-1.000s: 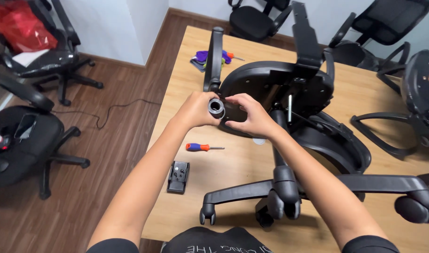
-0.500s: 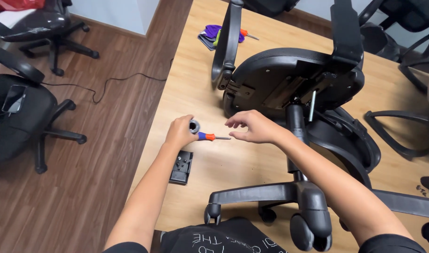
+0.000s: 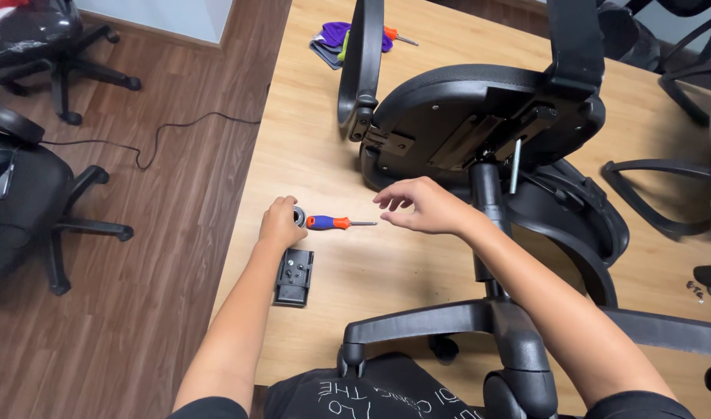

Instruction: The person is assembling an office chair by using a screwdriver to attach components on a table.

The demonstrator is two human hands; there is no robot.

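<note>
My left hand (image 3: pixel 280 223) rests on the wooden table (image 3: pixel 386 264), closed around a small dark cylindrical part (image 3: pixel 299 215) whose round end shows beside my fingers. A screwdriver (image 3: pixel 336 223) with a blue and orange handle lies just right of that hand. My right hand (image 3: pixel 419 205) hovers open above the table, fingers spread, a little right of the screwdriver tip. An upturned black office chair (image 3: pixel 487 147) lies on the table behind my hands, its column and star base reaching toward me.
A small black metal plate (image 3: pixel 294 277) lies near the table's left edge below my left hand. Purple cloth and another screwdriver (image 3: pixel 348 37) sit at the far end. More black chairs (image 3: pixel 29 186) stand on the wood floor at left, with a cable.
Both hands came away from the chair's underside and dropped to the table. The left hand carried the cylindrical part down beside the screwdriver; the right hand let go and opened.
</note>
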